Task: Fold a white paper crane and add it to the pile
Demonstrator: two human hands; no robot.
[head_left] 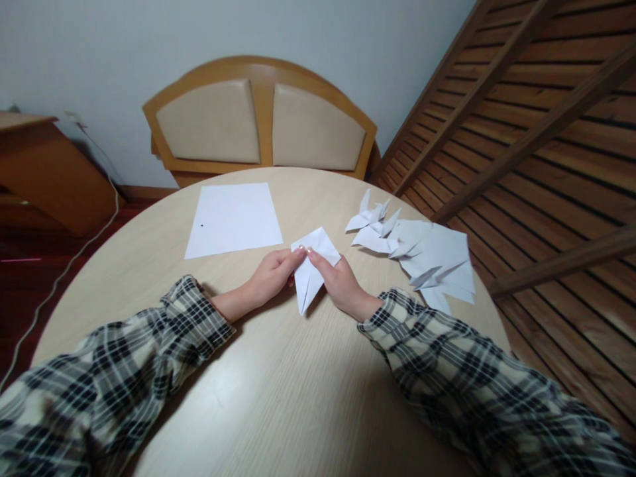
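A partly folded piece of white origami paper [311, 275] is held just over the middle of the table, its narrow split point toward me and a squarer end facing away. My left hand [273, 275] grips its left edge, thumb on top and fingers mostly hidden underneath. On the opposite edge, my right hand [342, 285] pinches the paper the same way. Both thumbtips nearly meet near the paper's centre. Right of my hands lie several folded paper cranes [375, 228], some of them resting against or on white sheets [442, 248].
A flat white sheet [233, 218] with a small dark mark lies at the left of the round wooden table [258, 397]. Beyond the table's far edge stands a padded headboard [268, 119]. Wooden slats [536, 152] rise on the right; a white cable [64, 271] runs along the floor at left.
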